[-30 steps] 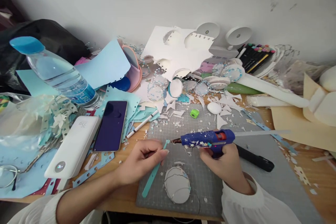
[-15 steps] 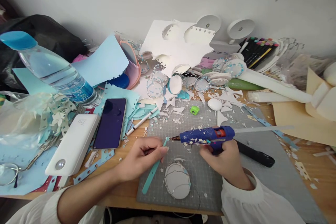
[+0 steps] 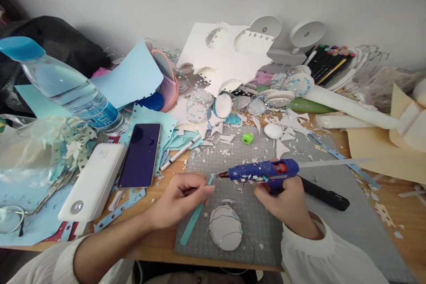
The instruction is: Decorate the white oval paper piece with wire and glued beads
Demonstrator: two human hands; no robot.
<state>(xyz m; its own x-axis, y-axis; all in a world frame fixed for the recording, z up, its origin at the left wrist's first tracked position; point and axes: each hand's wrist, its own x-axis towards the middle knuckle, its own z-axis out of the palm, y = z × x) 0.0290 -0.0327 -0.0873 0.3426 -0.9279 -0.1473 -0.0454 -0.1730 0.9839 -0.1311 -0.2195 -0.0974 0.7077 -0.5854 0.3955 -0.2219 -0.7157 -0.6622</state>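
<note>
My left hand (image 3: 188, 199) pinches a narrow teal strip (image 3: 192, 227) that slants down across the cutting mat (image 3: 266, 235). In my right hand (image 3: 282, 202) is a blue hot glue gun (image 3: 256, 171), its barrel speckled with paper bits. The nozzle points left and meets, or nearly meets, the strip's upper tip; contact is too small to judge. A long translucent glue stick (image 3: 336, 162) sticks out of the gun's back. Below the nozzle lies a white disc (image 3: 226, 229) with thin wire looped over it. Behind my right wrist rests a black-handled tool (image 3: 328, 194), partly hidden.
To the left stand a water bottle (image 3: 73, 84), a white power bank (image 3: 93, 182) and a phone (image 3: 140, 155). A small green sharpener-like block (image 3: 247, 138) and paper scraps lie on the mat's far part. Decorated discs (image 3: 256, 105) and markers (image 3: 333, 66) crowd the back.
Both hands, the strip and the glue gun hold nearly the same position. Only a slight shift of the camera's view shows.
</note>
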